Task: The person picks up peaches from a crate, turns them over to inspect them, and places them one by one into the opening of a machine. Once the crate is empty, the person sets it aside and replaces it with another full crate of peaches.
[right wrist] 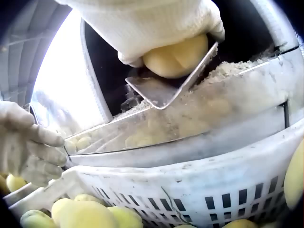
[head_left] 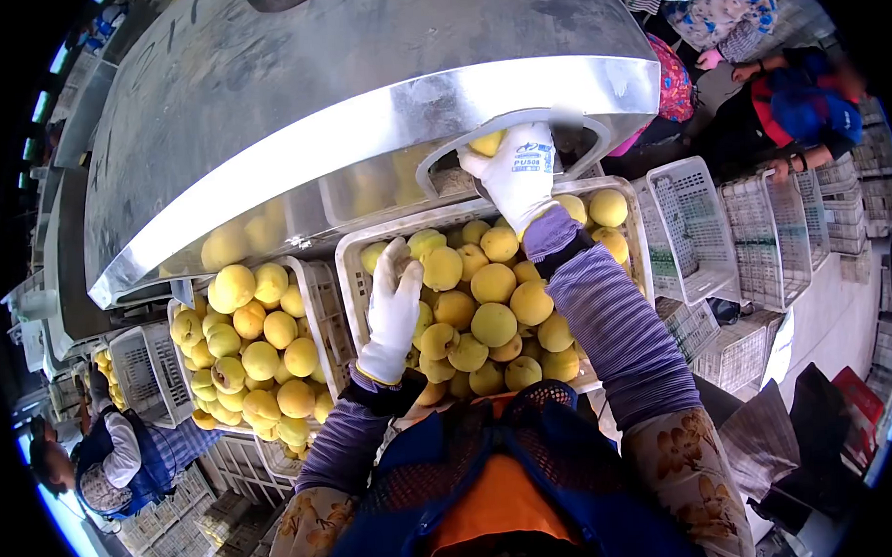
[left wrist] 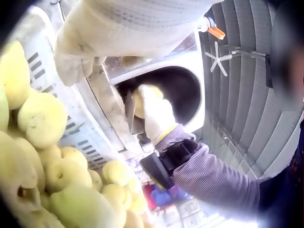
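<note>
In a white glove, the right hand [head_left: 521, 173] [right wrist: 147, 28] grips a yellow fruit [head_left: 486, 143] [right wrist: 176, 58] at the opening of a metal machine [head_left: 360, 75]. Below that fruit is a V-shaped metal piece [right wrist: 164, 97], seen in the right wrist view. The gloved left hand [head_left: 393, 305] [left wrist: 128, 28] hangs over the left part of a white crate [head_left: 348, 272] of yellow fruit, its fingers loosely bent and no fruit visible in them. Whether it touches the fruit below cannot be told.
Another crate [head_left: 319, 312] of yellow fruit stands at the left. Stacked white crates [head_left: 695, 231] are on the right, with several people beyond them. A person in a dark vest [head_left: 118, 462] is at the lower left. The machine's metal edge [head_left: 381, 109] overhangs the fruit crates.
</note>
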`<state>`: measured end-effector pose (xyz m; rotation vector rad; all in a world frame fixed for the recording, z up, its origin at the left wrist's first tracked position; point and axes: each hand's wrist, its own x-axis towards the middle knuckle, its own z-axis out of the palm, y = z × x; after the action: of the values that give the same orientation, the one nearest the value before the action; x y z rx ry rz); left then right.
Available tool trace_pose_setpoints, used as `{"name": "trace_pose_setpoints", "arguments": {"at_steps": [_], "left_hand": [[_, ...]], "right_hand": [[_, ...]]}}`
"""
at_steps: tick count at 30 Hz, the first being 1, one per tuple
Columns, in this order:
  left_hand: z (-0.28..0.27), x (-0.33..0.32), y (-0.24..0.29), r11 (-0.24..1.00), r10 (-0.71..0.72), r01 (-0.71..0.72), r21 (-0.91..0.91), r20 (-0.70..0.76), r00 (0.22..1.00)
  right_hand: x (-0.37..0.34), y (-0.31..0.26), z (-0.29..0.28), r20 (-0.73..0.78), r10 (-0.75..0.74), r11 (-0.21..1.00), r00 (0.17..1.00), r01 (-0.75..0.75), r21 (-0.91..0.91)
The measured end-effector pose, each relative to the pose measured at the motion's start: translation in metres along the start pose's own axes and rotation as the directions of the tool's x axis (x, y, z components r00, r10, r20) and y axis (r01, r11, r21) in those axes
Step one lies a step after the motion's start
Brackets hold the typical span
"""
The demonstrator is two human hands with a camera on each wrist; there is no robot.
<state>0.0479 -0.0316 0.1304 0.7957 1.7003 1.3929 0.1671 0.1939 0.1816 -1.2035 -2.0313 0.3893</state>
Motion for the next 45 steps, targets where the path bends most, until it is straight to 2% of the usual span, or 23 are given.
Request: {"name": "trace_pose_setpoints", "arguments": {"at_steps": [1,3,5,7,8,10,11,12,14,15,16,17,19,21,22,24,27,29,33,35,37,38,45], "left_hand": [[0.001,0.000,0.003,0.873,0.145,-0.121,0.473,-0.016,0.989],[0.006,0.006,0.010,0.602,0.222,-0.243,0.760,0.133,0.966],[0.011,0.012,0.009,0.355,0.140,-0.410,0.840,0.386,0.912],[0.019,0.015,0.009,0.059,-0.025,-0.580,0.813,0.582,0.813],[0.023,0.022,-0.006,0.110,-0.048,-0.561,0.820,0.569,0.821],[0.031,0.036,-0.005,0.271,-0.127,-0.479,0.835,0.524,0.842],[0.033,0.041,-0.003,0.342,-0.163,-0.436,0.832,0.510,0.845],[0.033,0.039,0.003,0.409,-0.088,-0.387,0.826,0.458,0.884],[0.022,0.036,0.017,0.756,-0.164,-0.068,0.651,0.289,0.943],[0.014,0.032,0.023,0.860,-0.241,0.097,0.501,0.231,0.943],[0.005,0.030,0.011,0.959,-0.280,0.284,0.019,0.246,0.928],[-0.002,0.019,-0.001,0.809,-0.242,0.375,-0.453,0.326,0.914],[-0.008,0.002,0.021,0.652,-0.310,0.461,-0.602,0.344,0.886],[0.006,-0.007,0.028,0.484,-0.213,0.506,-0.714,0.464,0.860],[0.014,-0.012,0.032,0.392,-0.151,0.534,-0.749,0.520,0.841],[0.024,-0.015,0.043,0.436,-0.165,0.511,-0.741,0.493,0.855],[0.038,-0.019,0.074,0.513,-0.113,0.443,-0.735,0.454,0.884],[0.041,-0.016,0.092,0.557,-0.065,0.398,-0.729,0.439,0.896],[0.043,0.007,0.108,0.588,0.033,0.278,-0.760,0.366,0.930],[0.046,0.010,0.115,0.578,-0.193,0.368,-0.728,0.316,0.929],[0.038,0.011,0.075,0.441,-0.299,0.462,-0.769,0.360,0.884],[0.038,0.008,0.075,0.426,-0.366,0.491,-0.760,0.352,0.861],[0.025,0.004,0.054,0.358,-0.319,0.520,-0.775,0.422,0.848]], "right_hand": [[0.012,-0.015,-0.018,0.157,0.068,0.994,0.985,-0.080,0.070],[0.022,-0.013,-0.020,0.240,0.084,0.996,0.967,-0.091,0.016],[0.001,-0.039,-0.066,0.028,0.011,0.999,1.000,-0.010,-0.034],[-0.056,-0.025,-0.066,-0.001,-0.142,0.988,0.990,0.142,0.054],[-0.087,-0.017,-0.060,0.299,-0.094,0.988,0.950,0.127,-0.093],[-0.136,0.005,-0.033,0.716,0.141,0.958,0.684,0.088,-0.273],[-0.147,0.011,-0.023,0.822,0.263,0.945,0.505,0.035,-0.324],[-0.141,0.007,-0.023,0.839,0.306,0.937,0.450,0.015,-0.350],[-0.125,-0.001,-0.018,0.866,0.374,0.920,0.331,-0.015,-0.391],[-0.129,0.003,-0.017,0.861,0.346,0.937,0.373,-0.086,-0.339],[-0.136,0.014,-0.020,0.851,0.324,0.946,0.413,-0.155,-0.285],[-0.135,0.027,-0.022,0.836,0.299,0.952,0.461,-0.205,-0.228],[-0.132,0.026,-0.044,0.781,0.246,0.881,0.575,-0.469,0.068],[-0.126,0.001,-0.068,0.843,0.222,0.331,0.490,-0.851,0.408],[-0.129,-0.008,-0.075,0.753,0.266,0.405,0.602,-0.779,0.479],[-0.127,-0.018,-0.085,0.511,0.299,0.579,0.806,-0.579,0.575],[-0.136,-0.035,-0.096,0.265,0.294,0.660,0.918,-0.395,0.639],[-0.117,-0.053,-0.107,0.120,0.195,0.844,0.973,-0.229,0.486],[-0.067,-0.042,-0.107,0.120,0.050,0.921,0.992,-0.093,0.379],[-0.060,-0.010,-0.059,0.087,0.098,0.958,0.991,-0.118,0.263],[-0.059,0.007,-0.035,0.026,-0.096,0.995,0.995,0.095,0.040],[-0.055,0.007,-0.031,0.064,-0.038,0.997,0.997,0.033,0.072],[-0.027,0.018,-0.016,0.160,0.055,0.982,0.986,-0.082,0.169]]}}
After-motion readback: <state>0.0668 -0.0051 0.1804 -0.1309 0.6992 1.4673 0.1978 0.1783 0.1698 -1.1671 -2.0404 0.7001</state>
